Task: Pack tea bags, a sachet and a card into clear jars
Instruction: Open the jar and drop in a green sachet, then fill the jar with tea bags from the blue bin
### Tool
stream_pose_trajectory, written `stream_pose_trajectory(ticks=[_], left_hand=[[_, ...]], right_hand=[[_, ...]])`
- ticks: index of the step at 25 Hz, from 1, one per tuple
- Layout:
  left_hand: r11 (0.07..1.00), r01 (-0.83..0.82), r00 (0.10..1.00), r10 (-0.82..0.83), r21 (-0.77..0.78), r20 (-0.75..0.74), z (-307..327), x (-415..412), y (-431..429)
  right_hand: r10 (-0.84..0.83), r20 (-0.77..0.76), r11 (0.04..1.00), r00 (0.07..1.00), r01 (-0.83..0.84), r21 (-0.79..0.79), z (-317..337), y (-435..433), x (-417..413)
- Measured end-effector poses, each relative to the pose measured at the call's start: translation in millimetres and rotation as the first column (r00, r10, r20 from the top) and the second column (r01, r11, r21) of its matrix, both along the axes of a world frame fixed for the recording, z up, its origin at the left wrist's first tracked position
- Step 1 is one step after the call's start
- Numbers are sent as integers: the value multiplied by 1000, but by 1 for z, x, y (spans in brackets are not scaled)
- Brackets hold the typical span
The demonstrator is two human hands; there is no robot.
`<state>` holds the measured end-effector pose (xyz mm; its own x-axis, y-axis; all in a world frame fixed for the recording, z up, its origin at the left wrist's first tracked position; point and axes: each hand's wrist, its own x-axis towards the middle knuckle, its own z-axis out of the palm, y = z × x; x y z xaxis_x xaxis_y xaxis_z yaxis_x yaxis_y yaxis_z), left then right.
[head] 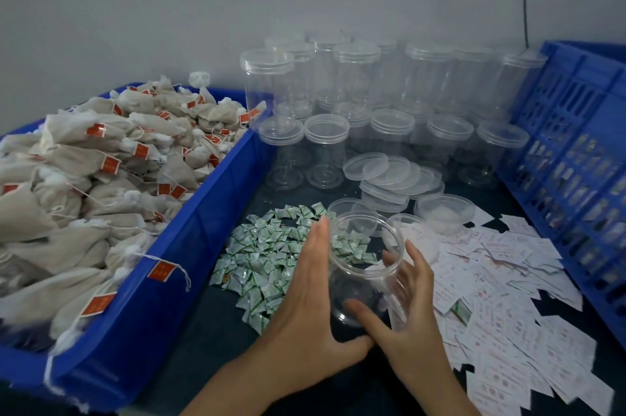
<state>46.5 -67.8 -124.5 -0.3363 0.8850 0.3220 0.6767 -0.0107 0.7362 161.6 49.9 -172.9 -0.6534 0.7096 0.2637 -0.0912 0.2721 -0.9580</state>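
Observation:
An open clear jar (364, 275) without a lid stands tilted toward me on the dark table. My left hand (305, 297) presses flat against its left side with straight fingers. My right hand (413, 307) grips it from the right, thumb across the front near the base and fingers curled behind. The jar looks empty. Beige tea bags (84, 195) with red tags fill a blue bin (189, 246) at the left. Small green-and-white sachets (267, 256) lie heaped just left of the jar. White printed cards (501, 297) are strewn to its right.
Several lidded empty clear jars (355, 83) stand in rows at the back against the wall. Loose clear lids (389, 175) are stacked behind the held jar. A blue slatted crate (576, 161) borders the right side.

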Motion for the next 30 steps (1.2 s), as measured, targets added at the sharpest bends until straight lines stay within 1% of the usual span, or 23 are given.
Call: stream_pose_trajectory(ticks=[2, 3, 5, 7, 9, 10, 11, 12, 13, 14, 15, 16, 18, 20, 21, 22, 23, 24, 25, 26, 27, 28, 30], left_hand=[[994, -5, 983, -15, -108, -181, 30, -9, -4], [990, -33, 960, -6, -134, -281, 48, -17, -7], [991, -99, 880, 47, -86, -473, 85, -42, -14], [981, -196, 823, 159, -10, -545, 118, -81, -18], [938, -347, 798, 282, -23, -533, 137, -130, -18], [885, -458, 774, 349, -86, -529, 137, -156, -20], [795, -576, 730, 394, -191, -559, 131, -178, -24], [659, -679, 675, 387, -324, -628, 119, -194, -30], [487, -749, 630, 313, -449, -711, 105, -203, -36], [318, -785, 602, 193, -531, -775, 89, -208, -40], [218, -800, 588, 103, -559, -802, 77, -212, -39], [193, -801, 588, 71, -567, -806, 71, -213, -37], [232, -814, 560, 73, -532, -825, 68, -211, -33], [286, -830, 527, 122, -479, -841, 70, -211, -35], [314, -836, 518, 179, -451, -836, 70, -212, -37], [363, -835, 521, 277, -414, -807, 70, -212, -39], [434, -823, 545, 423, -366, -724, 72, -212, -42], [513, -801, 587, 578, -307, -567, 77, -208, -42], [593, -771, 635, 686, -234, -354, 84, -202, -41], [662, -733, 680, 717, -155, -151, 92, -194, -38], [719, -691, 721, 693, -73, 13, 102, -183, -35], [775, -631, 766, 625, -7, 152, 114, -169, -30], [900, -430, 848, 375, 72, 373, 135, -133, -17]], right_hand=[[25, 17, 999, 1000, -25, 33, -6, -1, 0], [34, 22, 998, 999, -35, 54, -8, 0, 0], [36, 38, 998, 999, -39, 59, -10, 0, -1], [39, 49, 999, 998, -41, 34, -9, -1, 0], [48, 47, 999, 998, -49, 24, -10, -1, 0], [49, 45, 999, 998, -50, 19, -10, -1, 1], [48, 43, 999, 998, -48, 14, -10, -1, 1], [48, 42, 999, 998, -49, 12, -9, 0, 1], [48, 43, 999, 998, -49, 17, -10, -1, 1], [46, 46, 998, 998, -47, 28, -9, -1, 1], [40, 49, 998, 998, -42, 41, -9, -2, 1], [31, 53, 998, 998, -33, 48, -9, -2, 1], [24, 62, 998, 998, -27, 50, -10, -1, 2], [29, 56, 998, 998, -32, 59, -10, -1, 2], [29, 55, 998, 998, -32, 60, -11, 0, 2], [32, 55, 998, 998, -35, 57, -11, 0, 2], [37, 53, 998, 998, -40, 52, -11, 0, 2], [42, 53, 998, 998, -44, 51, -11, 0, 1], [44, 56, 997, 997, -47, 53, -12, 0, 1], [45, 58, 997, 997, -49, 56, -12, 0, 1], [46, 57, 997, 997, -49, 56, -12, 1, 2], [46, 54, 997, 997, -49, 54, -12, 2, 1], [45, 61, 998, 997, -48, 47, -12, 2, 0]])
